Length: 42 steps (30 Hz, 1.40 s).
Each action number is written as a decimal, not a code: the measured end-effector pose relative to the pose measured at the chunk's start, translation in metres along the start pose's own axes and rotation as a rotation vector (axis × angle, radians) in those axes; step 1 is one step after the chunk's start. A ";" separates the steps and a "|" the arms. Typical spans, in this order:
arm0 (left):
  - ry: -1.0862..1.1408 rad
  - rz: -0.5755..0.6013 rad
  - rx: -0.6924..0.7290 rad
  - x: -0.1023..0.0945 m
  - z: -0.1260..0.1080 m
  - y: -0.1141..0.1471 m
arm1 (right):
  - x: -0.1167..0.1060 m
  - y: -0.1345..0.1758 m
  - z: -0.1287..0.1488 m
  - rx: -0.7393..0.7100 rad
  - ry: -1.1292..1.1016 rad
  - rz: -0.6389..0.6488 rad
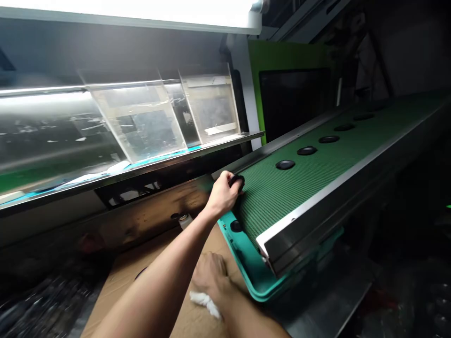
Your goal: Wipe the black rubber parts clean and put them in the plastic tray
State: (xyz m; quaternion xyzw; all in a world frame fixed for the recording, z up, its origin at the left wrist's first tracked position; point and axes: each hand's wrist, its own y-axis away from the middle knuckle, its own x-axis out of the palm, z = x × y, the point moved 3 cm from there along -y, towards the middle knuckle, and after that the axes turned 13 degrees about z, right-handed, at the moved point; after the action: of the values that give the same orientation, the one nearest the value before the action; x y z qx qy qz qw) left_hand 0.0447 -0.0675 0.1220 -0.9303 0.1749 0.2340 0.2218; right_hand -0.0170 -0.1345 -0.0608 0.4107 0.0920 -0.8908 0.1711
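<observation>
My left hand (224, 192) is closed in a pinch on a black round disc (238, 182) at the near end of the green conveyor belt (268, 202). On the belt behind it, several similar black discs (285, 165) lie in a row running away to the right. Lower down, my right hand (210, 272) is over the cardboard surface (183, 324), close to a crumpled white cloth (205, 303). Motion smears its fingers, so I cannot tell whether they hold anything. A turquoise bin (259, 294) stands under the belt's end, and another black disc (236, 226) shows near its left side.
A metal side rail (317, 185) borders the belt. To the left is a machine with clear panels (151, 122) above a metal ledge (141, 168). A small white bottle (185, 220) stands behind my left forearm. Dark plastic bags (45, 300) lie at lower left.
</observation>
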 end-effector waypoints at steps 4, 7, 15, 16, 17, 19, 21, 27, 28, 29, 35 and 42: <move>0.446 -0.156 -0.202 -0.035 0.038 0.127 | 0.004 -0.006 0.001 0.028 0.081 -0.077; 0.607 -0.332 -0.351 -0.052 0.086 0.220 | 0.007 -0.006 0.000 0.015 0.086 -0.052; 1.278 -0.545 -0.309 -0.074 0.162 0.297 | 0.002 0.002 0.027 -0.081 -0.212 -0.231; 1.329 -0.551 -0.292 -0.076 0.164 0.298 | 0.006 0.004 0.034 -0.118 -0.273 -0.225; 1.379 -0.562 -0.281 -0.077 0.166 0.298 | 0.012 0.007 0.041 -0.146 -0.334 -0.205; 1.472 -0.592 -0.259 -0.078 0.168 0.298 | 0.027 0.013 0.052 -0.168 -0.436 -0.132; 1.538 -0.626 -0.221 -0.078 0.170 0.299 | 0.044 0.019 0.061 -0.184 -0.487 -0.045; 1.645 -0.601 -0.142 -0.075 0.166 0.300 | 0.066 0.030 0.072 -0.288 -0.414 0.014; 1.661 -0.561 -0.136 -0.074 0.164 0.300 | 0.064 0.029 0.071 -0.271 -0.385 0.001; 1.675 -0.519 -0.140 -0.072 0.162 0.299 | 0.062 0.028 0.069 -0.245 -0.351 -0.015; 1.669 -0.472 -0.216 -0.065 0.162 0.298 | 0.055 0.028 0.065 -0.127 -0.190 -0.070; 1.623 -0.435 -0.186 -0.065 0.165 0.298 | 0.063 0.031 0.082 -0.140 -0.019 0.004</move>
State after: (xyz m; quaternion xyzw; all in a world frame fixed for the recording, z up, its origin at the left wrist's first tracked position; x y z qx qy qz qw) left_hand -0.1961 -0.2222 -0.0744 -0.8374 0.0772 -0.5410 -0.0098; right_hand -0.1005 -0.2024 -0.0564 0.3893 0.1516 -0.8858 0.2019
